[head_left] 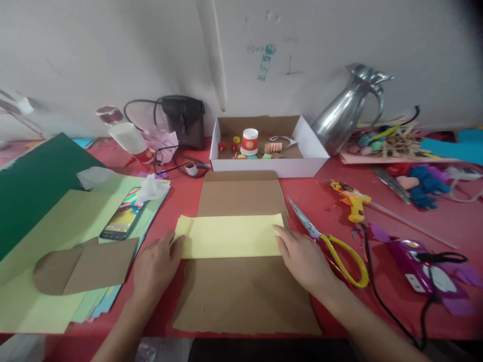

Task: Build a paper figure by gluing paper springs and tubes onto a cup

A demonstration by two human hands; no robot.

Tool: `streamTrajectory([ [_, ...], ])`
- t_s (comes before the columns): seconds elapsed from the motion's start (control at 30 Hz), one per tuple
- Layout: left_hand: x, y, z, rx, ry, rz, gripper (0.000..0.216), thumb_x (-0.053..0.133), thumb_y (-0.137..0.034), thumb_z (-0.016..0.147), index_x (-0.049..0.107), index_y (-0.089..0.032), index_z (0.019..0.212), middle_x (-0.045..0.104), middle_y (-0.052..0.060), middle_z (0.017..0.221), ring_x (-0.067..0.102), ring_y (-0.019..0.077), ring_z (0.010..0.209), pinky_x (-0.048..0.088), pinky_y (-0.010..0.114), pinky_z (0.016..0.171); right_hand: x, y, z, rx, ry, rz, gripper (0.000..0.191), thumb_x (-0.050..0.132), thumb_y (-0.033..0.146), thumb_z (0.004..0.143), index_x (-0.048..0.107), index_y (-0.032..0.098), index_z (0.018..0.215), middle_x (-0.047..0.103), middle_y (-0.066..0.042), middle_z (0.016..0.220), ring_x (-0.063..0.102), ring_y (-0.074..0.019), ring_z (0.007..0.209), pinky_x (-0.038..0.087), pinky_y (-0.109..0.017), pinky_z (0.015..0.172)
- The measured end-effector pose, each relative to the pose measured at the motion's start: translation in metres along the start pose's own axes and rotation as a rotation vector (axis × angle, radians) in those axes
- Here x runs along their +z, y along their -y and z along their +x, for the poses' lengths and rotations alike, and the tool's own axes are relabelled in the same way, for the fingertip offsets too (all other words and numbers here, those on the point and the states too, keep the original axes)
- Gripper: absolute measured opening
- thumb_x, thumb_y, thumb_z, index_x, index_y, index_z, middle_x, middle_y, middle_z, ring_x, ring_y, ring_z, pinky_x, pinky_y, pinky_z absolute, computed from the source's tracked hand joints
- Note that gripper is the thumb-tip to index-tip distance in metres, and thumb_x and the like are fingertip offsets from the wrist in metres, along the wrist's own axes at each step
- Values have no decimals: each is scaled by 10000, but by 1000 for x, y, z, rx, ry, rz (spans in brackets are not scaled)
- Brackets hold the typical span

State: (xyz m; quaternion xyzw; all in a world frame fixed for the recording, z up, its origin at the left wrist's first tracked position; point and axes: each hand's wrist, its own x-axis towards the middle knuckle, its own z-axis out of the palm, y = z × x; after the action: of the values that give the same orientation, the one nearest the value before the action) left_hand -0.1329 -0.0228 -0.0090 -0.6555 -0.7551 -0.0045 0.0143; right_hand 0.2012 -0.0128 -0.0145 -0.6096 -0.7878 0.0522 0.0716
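Bare left grip [156, 264], bare right grip [305, 257], slender fingers [284, 235], bare wrists [142, 294], tapering forearms [364, 322], black clothing [269, 350] below

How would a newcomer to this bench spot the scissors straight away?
On the red tabletop, find the brown cardboard crossed by a yellow paper strip. Just to its right, beside the right hand, lie the scissors. Unlike the yellow glue gun beyond them, they have pointed metal blades and big looped handles.

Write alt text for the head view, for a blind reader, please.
A person's left hand and right hand hold the ends of yellow paper across cardboard on a red table. Scissors and a glue gun lie at right, a phone on sheets at left, a box behind.
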Motion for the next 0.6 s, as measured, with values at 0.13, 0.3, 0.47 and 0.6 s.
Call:
streamTrajectory([
  [0.13, 8, 2, 0, 62, -73, -48, 298, 335, -384, 963, 557, -190, 917, 682, 79, 752, 657, 250, 771, 370, 302, 668, 0, 2, -1, -26, -13, -28, 353, 341, 180, 974, 572, 185, 1241, 743, -88, 940, 697, -213, 752, 497, -306, 646],
  [0.3, 10, -4, -3, 29, -114, -74, 408, 360, -384, 955, 529, -111, 1208, 710, 136, 885, 671, 289, 843, 431, 345, 729, 4, 4, -2, -42, -27, -172, 369, 374, 148, 958, 572, 171, 1268, 723, -99, 871, 679, -221, 709, 499, -331, 655],
  [0.47, 1, -10, -11, 71, -179, 88, 530, 368, -381, 966, 398, -193, 1461, 644, 198, 1162, 609, 358, 1066, 453, 455, 852, 1, 9, -7, -26, -70, -284, 369, 436, 149, 940, 608, 181, 1265, 684, -134, 863, 667, -260, 732, 514, -386, 663],
  [0.6, 1, -4, -7, 315, -167, 48, 546, 366, -168, 941, 410, -315, 1465, 363, 115, 1548, 332, 375, 1405, 357, 543, 1052, -1, 13, -6, -164, -180, -242, 603, 454, -14, 851, 526, 270, 1378, 553, -156, 1359, 521, -386, 1235, 477, -562, 939],
])
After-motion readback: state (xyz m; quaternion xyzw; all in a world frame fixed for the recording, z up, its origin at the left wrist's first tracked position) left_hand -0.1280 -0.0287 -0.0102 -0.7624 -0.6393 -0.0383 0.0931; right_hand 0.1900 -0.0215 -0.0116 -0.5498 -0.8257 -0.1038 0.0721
